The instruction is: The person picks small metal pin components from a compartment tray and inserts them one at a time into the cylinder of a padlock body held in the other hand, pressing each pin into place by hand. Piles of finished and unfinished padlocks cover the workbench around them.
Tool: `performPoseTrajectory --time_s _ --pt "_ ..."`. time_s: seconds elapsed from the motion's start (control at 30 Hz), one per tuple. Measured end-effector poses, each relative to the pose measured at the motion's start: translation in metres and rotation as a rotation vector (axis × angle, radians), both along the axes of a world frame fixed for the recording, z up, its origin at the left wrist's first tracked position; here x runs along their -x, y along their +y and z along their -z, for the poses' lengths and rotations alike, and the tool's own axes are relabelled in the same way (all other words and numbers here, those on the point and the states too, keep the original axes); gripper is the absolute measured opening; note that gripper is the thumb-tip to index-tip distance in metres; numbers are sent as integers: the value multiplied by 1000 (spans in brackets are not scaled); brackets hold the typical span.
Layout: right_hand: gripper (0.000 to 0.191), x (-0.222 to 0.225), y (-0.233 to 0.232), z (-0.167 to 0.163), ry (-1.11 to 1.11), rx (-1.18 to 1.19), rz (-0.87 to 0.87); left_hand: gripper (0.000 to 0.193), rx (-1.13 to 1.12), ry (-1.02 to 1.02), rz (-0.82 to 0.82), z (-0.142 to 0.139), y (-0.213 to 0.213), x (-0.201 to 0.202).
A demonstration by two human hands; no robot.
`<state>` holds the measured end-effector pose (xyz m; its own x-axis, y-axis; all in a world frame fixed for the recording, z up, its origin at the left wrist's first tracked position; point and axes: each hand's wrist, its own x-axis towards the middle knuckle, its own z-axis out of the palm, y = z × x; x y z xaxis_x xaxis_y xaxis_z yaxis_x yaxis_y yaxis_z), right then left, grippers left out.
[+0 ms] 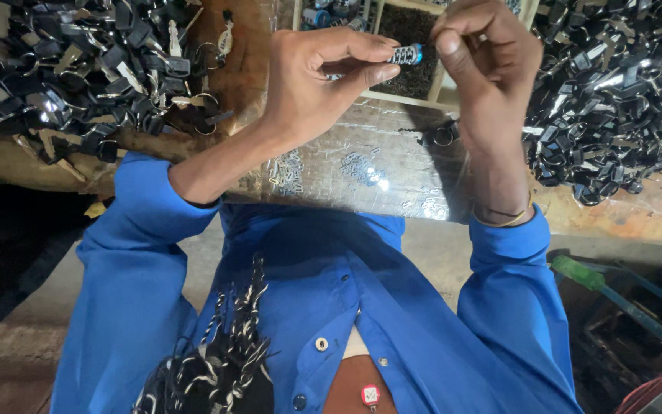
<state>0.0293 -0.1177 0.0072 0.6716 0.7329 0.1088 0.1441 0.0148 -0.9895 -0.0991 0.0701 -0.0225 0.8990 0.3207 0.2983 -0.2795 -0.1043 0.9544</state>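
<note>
My left hand (319, 80) pinches a small cylindrical metal piece (406, 54) with a patterned silver body and a blue end, held between thumb and forefinger. My right hand (484, 57) is closed at its blue end, fingertips touching or gripping the same piece. Both hands are raised above a shiny foil-covered work surface (346, 165). Blue shirt sleeves cover both forearms up to the wrists, and a thin bangle sits on my right wrist.
Large heaps of black and silver key-ring parts lie at the left (70, 69) and at the right (614, 92). A wooden tray (411, 27) with dark small parts sits behind the hands. Small silver pieces (362, 169) are scattered on the foil. A green-handled tool (580, 272) lies at lower right.
</note>
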Motion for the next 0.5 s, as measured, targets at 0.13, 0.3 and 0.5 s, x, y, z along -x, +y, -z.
performPoseTrajectory --time_s 0.13,0.3,0.5 --pt "5 5 0 3 244 -24 -98 13 -42 -6 -2 -2 2 1" --pt "3 6 1 4 253 -35 -95 12 -72 -17 -10 -2 3 0" --pt "6 8 2 8 118 -9 -42 13 -49 -18 -10 -1 1 0"
